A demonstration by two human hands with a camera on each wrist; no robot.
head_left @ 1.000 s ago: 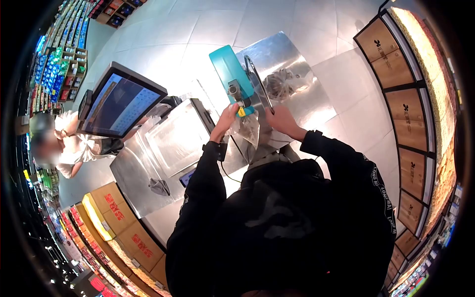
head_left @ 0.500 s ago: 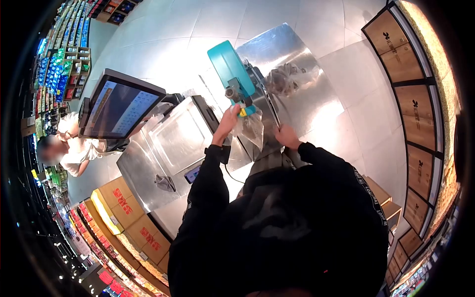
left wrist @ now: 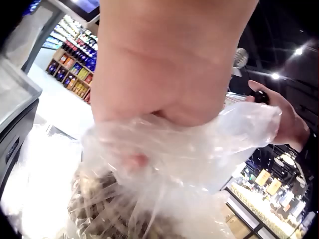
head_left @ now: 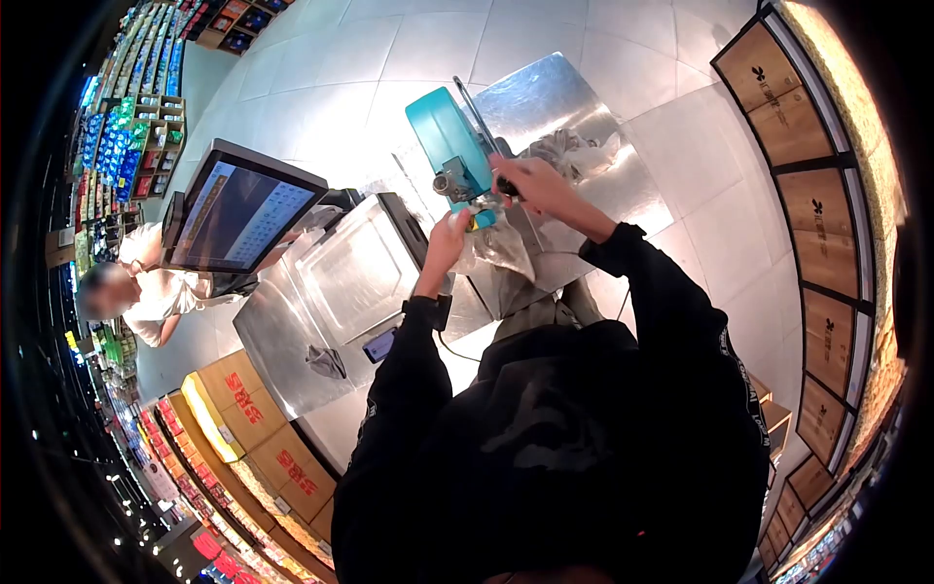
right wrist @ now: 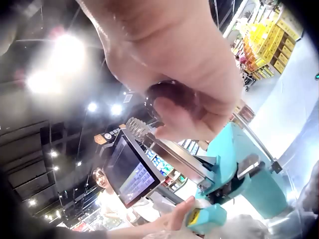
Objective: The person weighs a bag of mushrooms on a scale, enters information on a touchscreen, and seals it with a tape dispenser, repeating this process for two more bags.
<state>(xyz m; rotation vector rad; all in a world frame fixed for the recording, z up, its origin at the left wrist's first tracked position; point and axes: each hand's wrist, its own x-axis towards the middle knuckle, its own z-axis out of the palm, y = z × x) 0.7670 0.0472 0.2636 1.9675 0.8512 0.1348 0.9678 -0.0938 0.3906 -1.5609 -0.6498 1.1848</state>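
- One left hand: its fingers pinch the top of one clear, crinkly plastic bag. The plastic hides most of them.
- The bag hangs just below those fingers, with lots of small brown bits in it; too many to count.
- One right hand: its fingers curl round one dark, round, shiny knob.
- One silver metal bar is near the right fingers.
- One blue-green machine is in front of both hands. One yellow label on it is just beside the left fingertips.
- One more clear plastic bag, with dark stuff in it, lies right of the right fingers, on a shiny silver metal surface.
- Left of the left fingers: one big black-edged screen, well apart. One person in a pale top is past it.
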